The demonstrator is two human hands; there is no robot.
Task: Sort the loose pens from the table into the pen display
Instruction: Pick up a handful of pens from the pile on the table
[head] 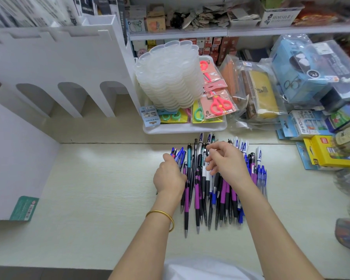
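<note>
A: What's biggest?
B: One counter (89,188). Then one white pen display (59,67) with three arched openings, up and left of the fingers (216,147).
A: The pens?
B: One heap of pens (198,195), too overlapped to count, right beneath both hands.
A: And the hands?
B: Two. The left hand (169,176) is palm down, its fingers curled round some blue pens (180,155) at the heap's left edge. The right hand (227,161) arches over the middle with bent fingers. I can't tell whether they clamp anything.
</note>
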